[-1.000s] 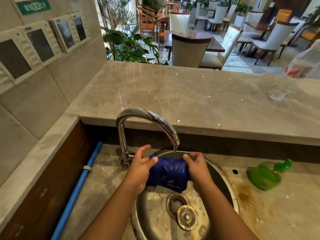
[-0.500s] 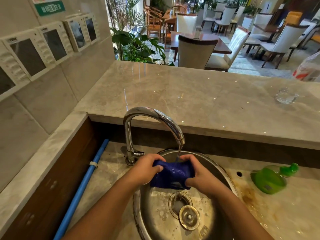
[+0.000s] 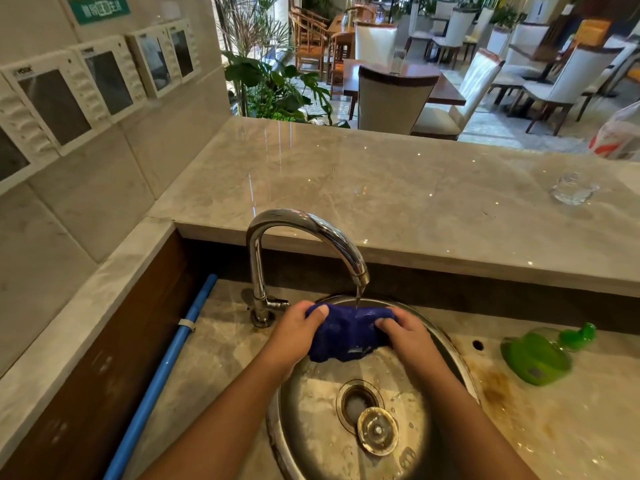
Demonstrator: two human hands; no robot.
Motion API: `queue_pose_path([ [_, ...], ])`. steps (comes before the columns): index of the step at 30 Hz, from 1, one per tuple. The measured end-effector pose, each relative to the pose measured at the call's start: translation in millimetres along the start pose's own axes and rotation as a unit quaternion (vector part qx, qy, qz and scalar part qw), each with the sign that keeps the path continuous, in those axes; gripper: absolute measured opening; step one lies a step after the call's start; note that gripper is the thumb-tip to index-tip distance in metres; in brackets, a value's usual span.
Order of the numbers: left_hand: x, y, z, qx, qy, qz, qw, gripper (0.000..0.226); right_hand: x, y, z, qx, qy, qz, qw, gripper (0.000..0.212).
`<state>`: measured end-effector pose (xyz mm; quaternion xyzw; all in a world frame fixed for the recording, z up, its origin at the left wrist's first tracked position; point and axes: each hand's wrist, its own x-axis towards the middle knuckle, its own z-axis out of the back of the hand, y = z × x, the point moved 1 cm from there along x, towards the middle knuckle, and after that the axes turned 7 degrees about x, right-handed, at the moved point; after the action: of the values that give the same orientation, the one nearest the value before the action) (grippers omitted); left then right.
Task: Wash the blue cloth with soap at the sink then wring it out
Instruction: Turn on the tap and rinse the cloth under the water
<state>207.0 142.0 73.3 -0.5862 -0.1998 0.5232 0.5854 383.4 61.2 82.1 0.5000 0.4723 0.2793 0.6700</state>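
Seen from the head camera, both hands hold the blue cloth [image 3: 346,336] bunched over the round steel sink [image 3: 311,427], right under the faucet [image 3: 311,226] spout, where a thin stream of water falls onto it. The left hand [image 3: 298,332] grips one end, thumb on top; the right hand [image 3: 405,336] grips the other, fingers curled over the fabric. A loose drain plug [image 3: 377,431] lies in the basin, and a green soap bottle [image 3: 535,355] lies tipped on the counter to the right, well apart from the hands.

Colours at sink [image 3: 311,410]: blue, green, beige.
cloth [image 3: 346,336] deep blue, plain; soap bottle [image 3: 535,356] at 3 o'clock bright green; pipe [image 3: 162,372] at 9 o'clock light blue; counter [image 3: 381,188] beige, grey-veined; tap [image 3: 294,230] chrome; stain [image 3: 495,393] rusty brown.
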Motion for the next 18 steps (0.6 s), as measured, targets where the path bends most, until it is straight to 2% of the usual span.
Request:
queue_pose_path([
  [2, 3, -1, -9, -0.108, -0.007, 0.054, 0.993, 0.023, 3, -3, -6, 0.069, -0.027, -0.029, 0.997, 0.019],
  [5, 7, 1, -16, -0.221, 0.044, 0.107, 0.968, 0.027, 9, -6, -11, 0.129, -0.044, -0.044, 0.990, 0.018],
  [8, 11, 3, -18, -0.231, 0.070, 0.096, 0.966, 0.041, 10, -10, -18, 0.202, -0.041, -0.068, 0.976, 0.018],
  [12, 16, 6, -13, -0.247, 0.034, 0.088, 0.964, 0.037, 10, -21, -31, 0.271, -0.058, -0.109, 0.954, 0.014],
  [14, 15, 4, -13, -0.238, 0.032, 0.106, 0.965, 0.032, 10, -18, -35, 0.231, -0.082, -0.060, 0.968, 0.015],
  [16, 12, -1, -18, -0.240, 0.033, 0.131, 0.961, 0.024, 7, -11, -39, 0.133, -0.099, 0.030, 0.986, 0.014],
  [18, 12, -5, -27, -0.250, 0.031, 0.155, 0.955, 0.032, 2, -5, -47, 0.058, -0.100, 0.115, 0.987, 0.013],
])
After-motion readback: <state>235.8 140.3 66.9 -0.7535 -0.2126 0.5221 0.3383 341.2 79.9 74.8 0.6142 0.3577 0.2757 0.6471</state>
